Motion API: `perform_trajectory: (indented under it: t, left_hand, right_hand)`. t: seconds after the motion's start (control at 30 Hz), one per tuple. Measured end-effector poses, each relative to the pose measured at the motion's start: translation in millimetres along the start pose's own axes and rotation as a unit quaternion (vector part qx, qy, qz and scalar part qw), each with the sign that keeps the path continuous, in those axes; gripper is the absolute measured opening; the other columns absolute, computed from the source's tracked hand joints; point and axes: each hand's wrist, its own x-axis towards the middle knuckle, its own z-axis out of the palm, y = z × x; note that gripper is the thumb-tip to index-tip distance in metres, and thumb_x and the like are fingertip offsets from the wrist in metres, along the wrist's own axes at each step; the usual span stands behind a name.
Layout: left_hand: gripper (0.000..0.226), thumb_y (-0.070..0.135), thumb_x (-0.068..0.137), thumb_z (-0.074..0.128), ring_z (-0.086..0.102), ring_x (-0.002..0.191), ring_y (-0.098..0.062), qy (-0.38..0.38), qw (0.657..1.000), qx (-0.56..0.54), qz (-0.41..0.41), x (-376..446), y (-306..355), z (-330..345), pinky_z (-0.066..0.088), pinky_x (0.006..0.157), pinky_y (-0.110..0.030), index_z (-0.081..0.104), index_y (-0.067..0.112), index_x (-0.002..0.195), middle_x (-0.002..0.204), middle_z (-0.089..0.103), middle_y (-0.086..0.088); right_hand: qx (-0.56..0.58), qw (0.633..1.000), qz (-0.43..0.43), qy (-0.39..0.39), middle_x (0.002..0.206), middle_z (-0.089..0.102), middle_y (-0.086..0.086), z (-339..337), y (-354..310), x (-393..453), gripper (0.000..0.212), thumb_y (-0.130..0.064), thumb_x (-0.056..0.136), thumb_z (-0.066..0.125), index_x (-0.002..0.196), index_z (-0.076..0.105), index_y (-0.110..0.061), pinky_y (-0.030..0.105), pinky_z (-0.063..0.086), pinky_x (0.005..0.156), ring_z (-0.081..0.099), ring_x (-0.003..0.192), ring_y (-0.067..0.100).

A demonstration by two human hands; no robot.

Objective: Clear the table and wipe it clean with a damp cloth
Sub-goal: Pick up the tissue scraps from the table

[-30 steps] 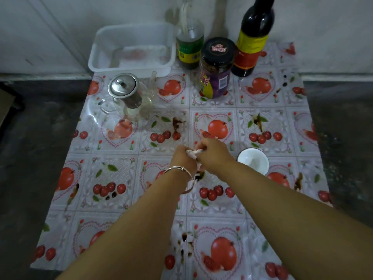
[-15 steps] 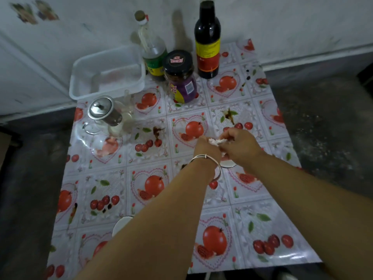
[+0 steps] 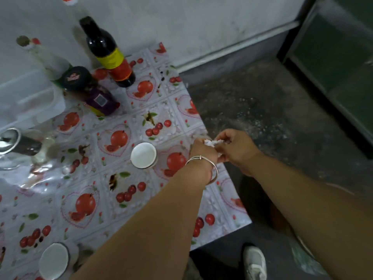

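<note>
Holding a white wad past the counter's right edge

Your left hand (image 3: 202, 151) and right hand (image 3: 235, 149) meet, fingers pinched on a crumpled white wad (image 3: 212, 142) over the counter (image 3: 222, 211) edge; a white cup (image 3: 143, 155) stands just left.

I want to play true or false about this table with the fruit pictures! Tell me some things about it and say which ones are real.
1. Both hands hold a small white wad together. True: the left hand and right hand pinch the white wad between them.
2. The hands are over the middle of the table. False: they are at its right edge, partly over the floor.
3. A white cup stands on the table left of the hands. True.
4. The dark bottle with the yellow and red label lies on its side. False: it stands upright near the wall.
5. The left wrist is bare. False: it wears a silver bangle.
</note>
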Motion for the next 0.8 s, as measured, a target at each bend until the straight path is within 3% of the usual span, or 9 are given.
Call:
perform_trajectory:
  t: [0.1, 0.2, 0.27, 0.3, 0.4, 0.5, 0.57, 0.63, 0.8]
  left_hand:
    - [0.019, -0.004, 0.090, 0.047, 0.052, 0.076, -0.021, -0.035, 0.999, 0.000, 0.004, -12, 0, 48, 0.044, 0.041, -0.010, 0.048, 0.001, 0.108, 0.084, 0.052, -0.013]
    - [0.012, -0.004, 0.089, 0.049, 0.057, 0.081, -0.026, -0.056, 0.998, 0.002, -0.011, -23, -3, 90, 0.052, 0.059, -0.018, 0.048, 0.003, 0.099, 0.089, 0.055, -0.019]
    - [0.012, -0.003, 0.090, 0.049, 0.055, 0.072, -0.020, -0.077, 0.997, 0.014, -0.011, -32, -9, 117, 0.049, 0.052, -0.012, 0.047, 0.008, 0.085, 0.082, 0.054, -0.014]
    - [0.013, -0.004, 0.090, 0.049, 0.055, 0.074, -0.020, -0.090, 0.995, 0.037, -0.010, -36, -12, 131, 0.046, 0.048, -0.009, 0.048, 0.009, 0.088, 0.084, 0.055, -0.014]
    - [0.035, -0.004, 0.092, 0.041, 0.057, 0.106, -0.029, -0.112, 0.986, 0.122, -0.010, -41, -28, 170, 0.048, 0.075, -0.023, 0.043, 0.001, 0.127, 0.118, 0.055, -0.019]
    - [0.028, 0.000, 0.093, 0.043, 0.051, 0.068, -0.015, -0.144, 0.981, 0.126, -0.028, -43, -51, 210, 0.044, 0.053, -0.016, 0.046, 0.003, 0.121, 0.092, 0.053, -0.012]
    - [0.022, 0.004, 0.094, 0.046, 0.046, 0.058, -0.011, -0.146, 0.982, 0.102, -0.058, -46, -68, 238, 0.042, 0.042, -0.012, 0.050, 0.000, 0.115, 0.092, 0.055, -0.017]
    - [0.026, -0.001, 0.093, 0.044, 0.054, 0.070, -0.017, -0.163, 0.978, 0.099, -0.085, -50, -82, 262, 0.048, 0.058, -0.018, 0.049, -0.004, 0.119, 0.097, 0.059, -0.020]
    - [0.039, 0.005, 0.093, 0.044, 0.050, 0.120, -0.035, -0.210, 0.950, 0.210, -0.095, -59, -110, 305, 0.042, 0.102, -0.039, 0.041, -0.006, 0.131, 0.136, 0.045, -0.026]
  right_hand:
    - [0.040, 0.999, 0.029, 0.018, 0.073, 0.058, 0.009, -45, 19, -9, 0.026, 0.008, 0.080, 0.064, 0.069, 0.054, -0.013, 0.042, 0.058, 0.068, 0.060, 0.067, 0.020]
    - [0.054, 0.997, 0.050, 0.035, 0.072, 0.057, 0.010, -84, 39, -19, 0.025, 0.008, 0.079, 0.064, 0.070, 0.054, -0.013, 0.041, 0.058, 0.067, 0.059, 0.064, 0.020]
    - [0.062, 0.995, 0.063, 0.052, 0.070, 0.056, 0.010, -110, 54, -26, 0.025, 0.009, 0.079, 0.063, 0.070, 0.054, -0.012, 0.039, 0.057, 0.066, 0.058, 0.061, 0.019]
    - [0.063, 0.994, 0.070, 0.057, 0.070, 0.056, 0.010, -122, 63, -29, 0.025, 0.010, 0.080, 0.061, 0.070, 0.054, -0.012, 0.038, 0.056, 0.065, 0.057, 0.061, 0.019]
    - [0.060, 0.992, 0.096, 0.060, 0.074, 0.054, 0.012, -158, 90, -38, 0.028, 0.013, 0.082, 0.056, 0.070, 0.052, -0.013, 0.030, 0.054, 0.057, 0.056, 0.061, 0.018]
    - [0.050, 0.989, 0.128, 0.058, 0.073, 0.054, 0.011, -191, 120, -49, 0.030, 0.015, 0.081, 0.055, 0.071, 0.053, -0.013, 0.027, 0.052, 0.051, 0.057, 0.061, 0.019]
    - [0.045, 0.986, 0.148, 0.068, 0.070, 0.055, 0.012, -213, 142, -56, 0.030, 0.015, 0.081, 0.054, 0.071, 0.054, -0.013, 0.027, 0.054, 0.050, 0.057, 0.059, 0.021]
    - [0.036, 0.982, 0.171, 0.076, 0.070, 0.056, 0.013, -230, 167, -62, 0.028, 0.014, 0.081, 0.054, 0.071, 0.056, -0.012, 0.031, 0.054, 0.052, 0.057, 0.059, 0.022]
    - [-0.002, 0.964, 0.233, 0.126, 0.089, 0.061, 0.015, -264, 223, -74, 0.033, 0.012, 0.083, 0.052, 0.072, 0.061, -0.019, 0.030, 0.053, 0.051, 0.060, 0.069, 0.028]
